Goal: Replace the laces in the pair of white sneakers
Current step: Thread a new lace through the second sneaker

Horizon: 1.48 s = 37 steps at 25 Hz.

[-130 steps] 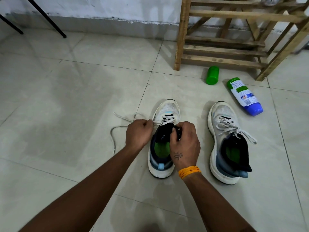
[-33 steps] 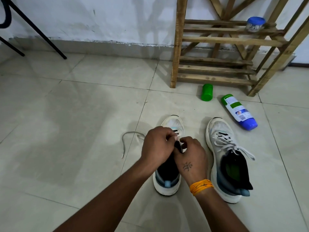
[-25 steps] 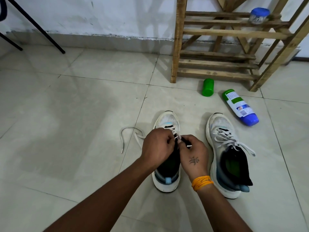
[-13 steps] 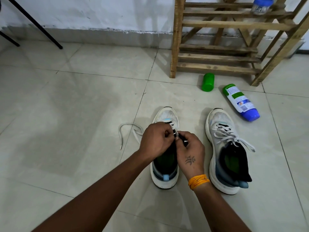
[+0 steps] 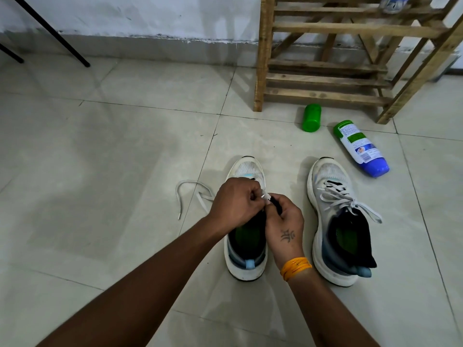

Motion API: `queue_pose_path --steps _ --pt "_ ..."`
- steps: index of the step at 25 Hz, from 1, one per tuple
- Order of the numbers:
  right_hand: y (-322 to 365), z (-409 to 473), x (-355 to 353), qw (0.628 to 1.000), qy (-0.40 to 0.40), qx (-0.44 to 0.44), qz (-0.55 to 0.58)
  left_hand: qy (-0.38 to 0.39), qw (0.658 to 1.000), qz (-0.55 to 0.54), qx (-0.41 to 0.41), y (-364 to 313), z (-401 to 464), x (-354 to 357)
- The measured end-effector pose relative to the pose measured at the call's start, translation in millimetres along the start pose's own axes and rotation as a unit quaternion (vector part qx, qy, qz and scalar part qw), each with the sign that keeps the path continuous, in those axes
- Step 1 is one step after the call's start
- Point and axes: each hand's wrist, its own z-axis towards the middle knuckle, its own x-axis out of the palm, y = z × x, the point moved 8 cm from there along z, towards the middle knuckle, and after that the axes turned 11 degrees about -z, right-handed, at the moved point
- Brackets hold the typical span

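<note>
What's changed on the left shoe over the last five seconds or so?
The left hand moved right from the shoe's side to meet the right hand over the left shoe. Both now pinch the lace end at the eyelets. The loose lace on the floor has shortened and been drawn closer to the shoe. The right shoe, still laced, and the bottles stayed put.
</note>
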Motion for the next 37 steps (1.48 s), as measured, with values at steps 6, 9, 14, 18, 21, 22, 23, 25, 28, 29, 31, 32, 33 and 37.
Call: queue_pose_path --steps 6,9,14,18,21,22,23,25,28,29,31,32,33,37 --pt "25.1 -10.7 -5.4 0.973 -0.046 -0.172 -0.145 0.007 1.0 -0.016 -0.009 5.5 0.9 -9.8" --pt "32.1 -15.1 -3.1 0.957 -0.057 -0.197 -0.207 -0.003 0.998 -0.058 -0.038 13.2 1.9 -13.9" --pt "30.8 -16.1 -0.4 0.966 -0.035 -0.195 -0.169 0.013 0.996 -0.078 -0.037 19.4 -0.6 -7.5" --pt "31.3 -14.2 1.1 0.969 -0.033 -0.182 -0.165 -0.036 0.993 -0.106 -0.036 23.1 -9.2 -10.0" --pt "24.0 -11.4 2.6 0.982 -0.033 -0.141 -0.122 -0.036 0.993 -0.106 -0.024 20.3 -10.5 -10.0" --pt "24.1 -12.2 3.0 0.983 -0.033 -0.142 -0.115 -0.038 0.99 -0.128 -0.044 23.8 -10.9 -9.8" --pt "25.4 -13.7 3.3 0.982 -0.032 -0.149 -0.111 -0.04 0.984 -0.159 -0.069 27.9 -11.1 -9.6" --pt "27.6 -16.5 2.9 0.981 -0.033 -0.158 -0.107 -0.047 0.969 -0.212 -0.117 33.4 -11.3 -9.2" --pt "26.3 -18.6 1.9 0.982 -0.04 -0.159 -0.088 -0.052 0.955 -0.239 -0.167 35.6 -11.6 -9.6" --pt "25.7 -20.0 1.7 0.983 -0.042 -0.158 -0.077 -0.05 0.952 -0.24 -0.181 36.0 -11.5 -10.0" --pt "25.2 -23.2 2.7 0.985 -0.044 -0.154 -0.06 -0.043 0.949 -0.232 -0.209 38.7 -10.4 -8.7" --pt "25.8 -25.0 3.4 0.986 -0.043 -0.154 -0.056 -0.035 0.948 -0.224 -0.224 39.6 -11.0 -6.9" --pt "26.8 -26.5 4.4 0.986 -0.044 -0.154 -0.056 -0.029 0.945 -0.223 -0.237 40.5 -12.3 -5.0" --pt "27.6 -25.1 8.7 0.987 -0.053 -0.139 -0.053 -0.07 0.898 -0.33 -0.282 50.2 -20.1 -3.5"
